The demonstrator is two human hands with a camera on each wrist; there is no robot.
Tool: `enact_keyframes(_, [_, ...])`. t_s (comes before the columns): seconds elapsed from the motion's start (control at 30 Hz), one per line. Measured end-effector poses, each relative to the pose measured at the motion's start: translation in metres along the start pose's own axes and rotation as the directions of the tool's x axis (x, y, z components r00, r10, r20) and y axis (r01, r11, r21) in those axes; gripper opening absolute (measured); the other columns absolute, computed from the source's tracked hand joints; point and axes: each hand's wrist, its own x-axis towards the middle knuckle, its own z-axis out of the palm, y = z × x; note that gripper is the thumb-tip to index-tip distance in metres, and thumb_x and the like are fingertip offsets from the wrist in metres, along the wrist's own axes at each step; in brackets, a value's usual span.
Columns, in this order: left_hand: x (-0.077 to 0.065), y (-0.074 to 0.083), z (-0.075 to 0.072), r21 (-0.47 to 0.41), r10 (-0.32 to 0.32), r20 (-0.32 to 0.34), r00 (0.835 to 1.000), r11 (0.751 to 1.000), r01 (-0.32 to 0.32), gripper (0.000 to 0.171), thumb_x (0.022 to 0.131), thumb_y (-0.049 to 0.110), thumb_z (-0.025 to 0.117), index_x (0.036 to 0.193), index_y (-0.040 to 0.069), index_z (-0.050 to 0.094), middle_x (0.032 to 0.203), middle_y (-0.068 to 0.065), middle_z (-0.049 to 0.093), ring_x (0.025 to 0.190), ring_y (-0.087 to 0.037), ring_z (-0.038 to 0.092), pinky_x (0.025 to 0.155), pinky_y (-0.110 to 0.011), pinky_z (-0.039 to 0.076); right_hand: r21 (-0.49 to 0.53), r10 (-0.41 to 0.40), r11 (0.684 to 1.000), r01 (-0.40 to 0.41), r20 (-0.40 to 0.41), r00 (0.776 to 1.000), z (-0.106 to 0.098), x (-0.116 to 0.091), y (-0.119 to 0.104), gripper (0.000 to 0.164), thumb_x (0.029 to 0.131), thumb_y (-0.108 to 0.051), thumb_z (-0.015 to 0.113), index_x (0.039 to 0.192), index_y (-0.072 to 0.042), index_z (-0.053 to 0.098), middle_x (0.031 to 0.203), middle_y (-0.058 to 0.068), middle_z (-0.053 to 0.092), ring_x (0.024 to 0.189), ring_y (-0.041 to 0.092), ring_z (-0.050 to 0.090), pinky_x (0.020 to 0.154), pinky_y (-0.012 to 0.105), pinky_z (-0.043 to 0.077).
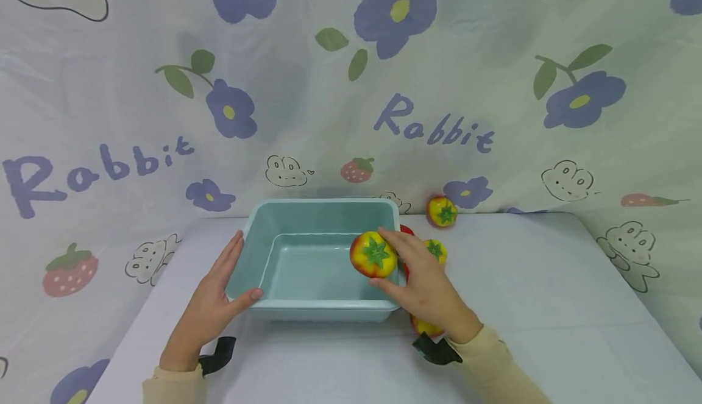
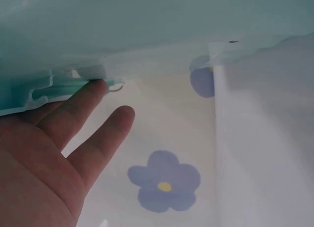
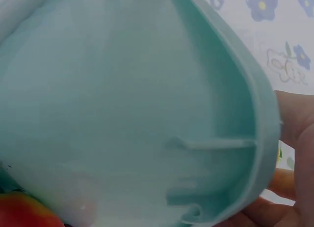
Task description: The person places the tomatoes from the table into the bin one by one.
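A pale printed cloth (image 1: 307, 117), with purple flowers, rabbits, strawberries and the word "Rabbit", hangs behind everything. Before it stands a white-covered table (image 1: 548, 282). On this sits a light blue-green plastic basin (image 1: 323, 304). Beige sleeves (image 1: 499, 364) reach in from the near edge.

The left hand (image 1: 207, 306) is spread wide at the basin's left side, its fingers straight along the outside and its thumb at the near-left corner; the left wrist view shows fingertips beneath the rim. The right hand (image 1: 425, 285) reaches across the right rim, holding a red-and-yellow fruit (image 1: 374, 255) with a green star-shaped leaf between thumb and fingers. That fruit is at the basin's right inner side; how high it sits is hard to tell.

More fruits lie right of the basin: a similar one (image 1: 441, 212) near the cloth, others partly hidden by the right hand. Smallest are the black bands (image 1: 218, 356) at the wrists.
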Motion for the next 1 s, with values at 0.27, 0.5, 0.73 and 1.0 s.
enact_keyframes(0.27, [0.0015,0.0011,-0.0004,0.002,-0.007,0.002,1.0,1.0,0.007,0.097,0.085,0.024,0.078,0.161,0.01,0.02,0.168,-0.003,0.014,0.153,-0.032,0.017,0.108,-0.074,0.026,-0.085,0.025,0.996,-0.022,0.035,0.999,0.0056,0.0026,-0.0012,0.078,0.084,-0.037,0.083,0.149,-0.013,0.049,0.143,0.007,0.052,0.124,0.023,0.052,0.101,0.047,0.051])
enact_keyframes(0.5, [0.0014,0.0023,-0.0016,0.005,-0.009,-0.001,1.0,1.0,0.009,0.097,0.085,0.025,0.078,0.161,0.01,0.019,0.168,-0.001,0.014,0.153,-0.027,0.016,0.11,-0.072,0.025,-0.086,0.047,0.996,-0.039,0.093,0.995,0.0055,0.0054,-0.0017,0.078,0.086,-0.038,0.08,0.151,-0.013,0.046,0.148,0.007,0.048,0.132,0.026,0.046,0.106,0.052,0.046])
enact_keyframes(0.73, [0.0013,0.0015,-0.0015,0.001,-0.013,-0.001,1.0,1.0,0.013,0.097,0.085,0.024,0.078,0.162,0.011,0.02,0.168,-0.003,0.014,0.153,-0.025,0.016,0.108,-0.074,0.026,-0.056,0.038,0.998,-0.032,0.1,0.994,0.0052,0.004,0.0009,0.077,0.087,-0.038,0.079,0.151,-0.015,0.045,0.149,0.005,0.046,0.136,0.026,0.042,0.106,0.054,0.045])
enact_keyframes(1.0, [0.0019,-0.0002,-0.0003,-0.006,-0.023,0.003,1.0,1.0,0.023,0.097,0.085,0.024,0.077,0.162,0.012,0.02,0.168,-0.001,0.014,0.152,-0.033,0.017,0.107,-0.075,0.026,-0.005,0.023,1.0,-0.023,0.026,0.999,0.0026,-0.0001,0.0059,0.067,0.087,-0.032,0.08,0.146,-0.02,0.05,0.148,0.0,0.045,0.135,0.021,0.044,0.103,0.048,0.05])
